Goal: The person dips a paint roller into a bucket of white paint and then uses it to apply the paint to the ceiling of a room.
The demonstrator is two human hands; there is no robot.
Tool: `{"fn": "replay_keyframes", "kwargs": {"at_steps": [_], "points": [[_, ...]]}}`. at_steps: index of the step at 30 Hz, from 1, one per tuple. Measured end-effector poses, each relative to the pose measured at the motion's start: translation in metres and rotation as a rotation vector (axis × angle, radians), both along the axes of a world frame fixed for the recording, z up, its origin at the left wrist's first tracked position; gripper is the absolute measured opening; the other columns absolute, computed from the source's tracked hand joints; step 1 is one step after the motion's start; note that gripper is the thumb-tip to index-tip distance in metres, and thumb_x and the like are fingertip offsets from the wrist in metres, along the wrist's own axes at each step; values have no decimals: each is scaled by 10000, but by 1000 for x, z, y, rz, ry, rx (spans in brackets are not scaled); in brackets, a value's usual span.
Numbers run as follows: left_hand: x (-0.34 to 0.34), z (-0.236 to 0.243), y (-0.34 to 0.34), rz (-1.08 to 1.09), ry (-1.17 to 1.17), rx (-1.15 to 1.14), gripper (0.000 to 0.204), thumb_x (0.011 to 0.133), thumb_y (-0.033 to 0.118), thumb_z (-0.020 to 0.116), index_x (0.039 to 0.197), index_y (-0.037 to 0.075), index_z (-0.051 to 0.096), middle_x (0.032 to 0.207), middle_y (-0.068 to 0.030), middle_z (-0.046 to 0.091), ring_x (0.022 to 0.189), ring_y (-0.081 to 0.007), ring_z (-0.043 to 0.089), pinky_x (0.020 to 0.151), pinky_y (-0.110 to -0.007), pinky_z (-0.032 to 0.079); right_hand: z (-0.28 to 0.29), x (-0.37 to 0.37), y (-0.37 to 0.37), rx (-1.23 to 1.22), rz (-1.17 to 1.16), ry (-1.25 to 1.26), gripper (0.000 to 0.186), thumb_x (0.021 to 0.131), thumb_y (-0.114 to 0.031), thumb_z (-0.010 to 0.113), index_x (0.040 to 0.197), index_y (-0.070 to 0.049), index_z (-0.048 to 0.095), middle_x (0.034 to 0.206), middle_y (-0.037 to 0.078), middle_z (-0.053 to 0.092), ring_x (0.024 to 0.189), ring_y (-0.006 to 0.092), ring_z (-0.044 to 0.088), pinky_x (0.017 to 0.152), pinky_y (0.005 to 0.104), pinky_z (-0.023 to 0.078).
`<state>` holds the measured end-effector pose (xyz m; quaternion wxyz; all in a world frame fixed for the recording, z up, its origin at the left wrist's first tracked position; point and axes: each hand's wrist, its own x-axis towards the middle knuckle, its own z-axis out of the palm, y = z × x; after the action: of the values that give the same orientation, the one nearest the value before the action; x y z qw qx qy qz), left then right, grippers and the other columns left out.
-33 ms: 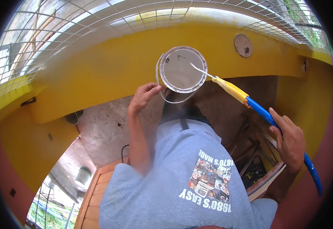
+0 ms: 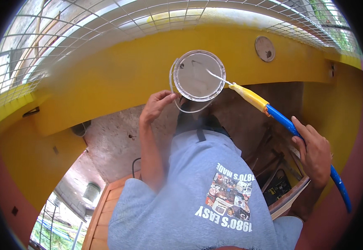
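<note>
A round bucket [image 2: 199, 52] of greyish-white liquid stands against the yellow ledge, with a thin pale handle [image 2: 193, 111] looping down its near side. My left hand [image 2: 156, 105] pinches this handle with thumb and fingers at the bucket's left edge. A long tool, probably a paint roller [image 2: 250, 96], slants into the bucket from the right. It has a pale bent rod, a yellow grip and a blue pole; its far end is hidden in the liquid. My right hand [image 2: 313, 152] is wrapped round the blue pole.
A round, stained lid [image 2: 265, 48] lies on the yellow ledge [image 2: 131, 83]. White wire mesh [image 2: 85, 25] runs along the far side. Below right are wooden pieces and a dark case [image 2: 276, 188]. Wooden planks [image 2: 100, 212] and another bucket [image 2: 91, 192] are at lower left.
The roller and my right hand have shifted very slightly left. My left hand and the bucket look the same.
</note>
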<state>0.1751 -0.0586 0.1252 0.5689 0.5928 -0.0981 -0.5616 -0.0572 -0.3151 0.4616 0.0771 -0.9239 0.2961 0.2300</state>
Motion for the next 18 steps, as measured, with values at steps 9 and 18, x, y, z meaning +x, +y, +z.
{"fn": "replay_keyframes", "kwargs": {"at_steps": [9,18], "points": [[6,7,-6,-67,-39,36,270,912,258,629,976,-1,672,909,-6,659,863,-79,560,819,-246,433,-14,18,9,-164,141,141,378,862,-179,623,1230,-112,575,754,76,548,632,254,592,573,390,476],[0,5,4,-26,-55,59,292,910,275,628,990,-3,675,922,-18,664,872,-89,562,838,-252,431,-2,41,-16,-29,179,143,366,838,-148,635,1196,-88,591,763,113,565,644,303,579,610,414,456]]}}
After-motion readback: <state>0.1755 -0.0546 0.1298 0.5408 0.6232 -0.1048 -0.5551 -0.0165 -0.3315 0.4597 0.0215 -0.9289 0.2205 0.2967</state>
